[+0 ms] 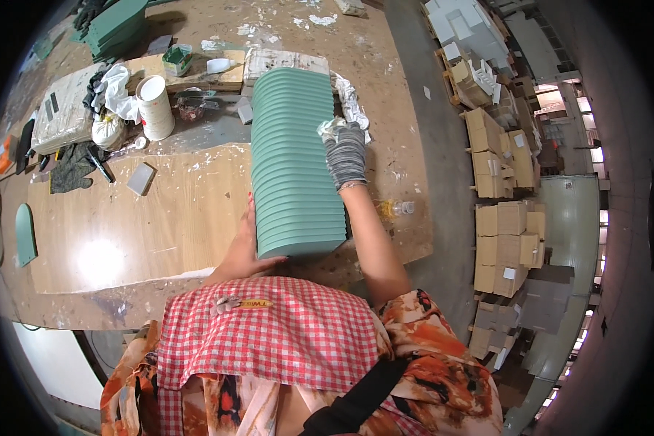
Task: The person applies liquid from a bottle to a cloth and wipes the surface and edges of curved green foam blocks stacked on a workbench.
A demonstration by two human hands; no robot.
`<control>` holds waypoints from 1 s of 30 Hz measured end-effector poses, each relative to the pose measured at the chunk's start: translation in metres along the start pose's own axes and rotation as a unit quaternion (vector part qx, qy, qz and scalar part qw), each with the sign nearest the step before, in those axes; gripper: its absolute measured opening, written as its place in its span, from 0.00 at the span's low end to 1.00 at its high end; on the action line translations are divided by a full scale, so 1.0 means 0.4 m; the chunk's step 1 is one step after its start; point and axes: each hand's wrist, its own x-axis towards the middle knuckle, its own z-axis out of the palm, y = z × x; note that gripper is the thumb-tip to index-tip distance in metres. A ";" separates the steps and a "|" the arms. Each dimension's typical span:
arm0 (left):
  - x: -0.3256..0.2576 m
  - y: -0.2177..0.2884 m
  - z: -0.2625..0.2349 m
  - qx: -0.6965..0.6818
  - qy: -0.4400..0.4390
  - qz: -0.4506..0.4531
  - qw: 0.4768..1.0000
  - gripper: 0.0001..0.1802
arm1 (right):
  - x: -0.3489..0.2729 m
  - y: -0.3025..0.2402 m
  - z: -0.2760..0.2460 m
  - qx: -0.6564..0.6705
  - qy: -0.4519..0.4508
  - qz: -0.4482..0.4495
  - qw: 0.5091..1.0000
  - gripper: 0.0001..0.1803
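A long row of green panels with rounded edges [294,160], packed face to face, lies on the workbench before me. My left hand [248,245] is bare and rests against the near left corner of the row. Its fingers stretch along the left side, and the thumb lies across the near end. On the right side, my right hand [346,154], in a grey striped knit glove, is closed on a crumpled white rag [330,128] at the panels' edges. Another white cloth [351,98] lies just beyond that hand.
A white cylindrical tub [155,109], a white bottle [218,66] and a dark glove [73,168] are at the left. A grey block [140,179] lies nearer. A clear bottle with yellow liquid [398,208] is right of my forearm. Cardboard boxes [498,225] stand beyond the bench.
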 end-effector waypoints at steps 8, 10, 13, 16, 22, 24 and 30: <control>-0.003 -0.006 0.004 0.007 -0.002 0.000 1.000 0.73 | 0.036 0.041 -0.015 0.128 -0.080 0.052 0.987 0.20; -0.004 -0.011 0.002 0.006 0.003 0.006 1.000 0.73 | 0.019 -0.001 -0.020 -0.049 -0.083 0.053 0.994 0.17; -0.002 0.001 0.003 0.006 -0.006 0.016 1.000 0.74 | 0.016 0.050 -0.025 0.270 -0.088 0.057 0.957 0.15; 0.006 0.013 0.010 0.004 -0.011 0.009 1.000 0.74 | 0.035 0.076 0.009 0.176 -0.014 0.062 0.982 0.14; -0.009 -0.013 -0.002 0.025 0.001 0.010 1.000 0.74 | 0.010 -0.033 -0.075 0.203 -0.150 0.098 0.963 0.14; 0.000 -0.006 0.007 0.025 -0.006 0.018 1.000 0.74 | 0.000 -0.007 -0.043 0.157 0.009 0.108 0.982 0.15; 0.002 -0.034 0.000 0.028 -0.002 0.002 1.000 0.73 | 0.013 -0.039 -0.063 0.198 -0.092 0.062 0.974 0.16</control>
